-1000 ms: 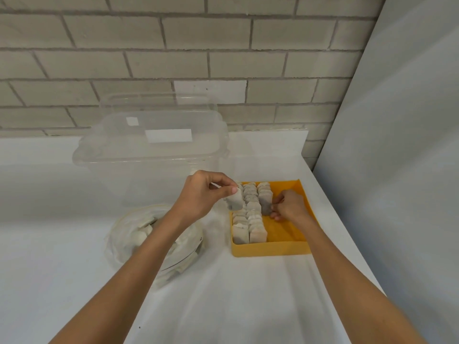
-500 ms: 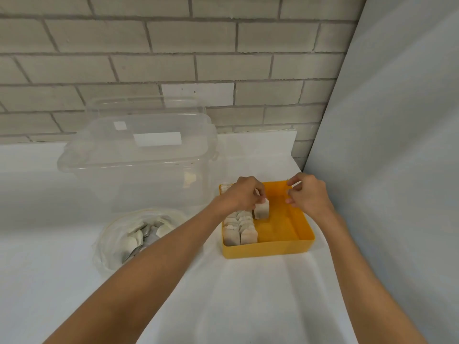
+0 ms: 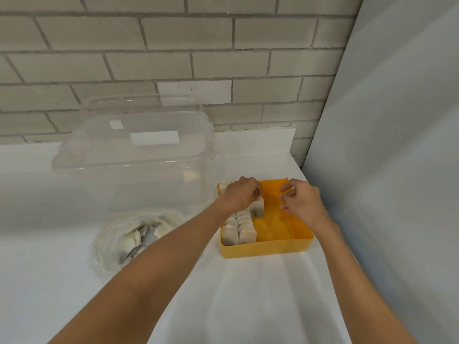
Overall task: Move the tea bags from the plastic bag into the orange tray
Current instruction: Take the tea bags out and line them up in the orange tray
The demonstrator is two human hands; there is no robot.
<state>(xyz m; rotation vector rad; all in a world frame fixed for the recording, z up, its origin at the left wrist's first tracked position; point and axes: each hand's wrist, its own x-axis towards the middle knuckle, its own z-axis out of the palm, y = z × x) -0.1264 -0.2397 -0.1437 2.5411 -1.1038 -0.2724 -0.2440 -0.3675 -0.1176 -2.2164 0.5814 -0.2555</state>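
Tea bag (image 3: 259, 210) pinched by left hand (image 3: 242, 194) in orange tray (image 3: 267, 248), right hand (image 3: 301, 202) loosely curled

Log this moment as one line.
left hand: pinches tea bag inside orange tray | right hand: over tray, holds nothing visible | plastic bag: tea bags inside

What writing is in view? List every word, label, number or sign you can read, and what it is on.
No text can be read anywhere.
Large white label on the clear storage box: looks blank or too washed out to read.
Small white label on the same box: no readable print.
Tea bags in the orange tray: no legible print.
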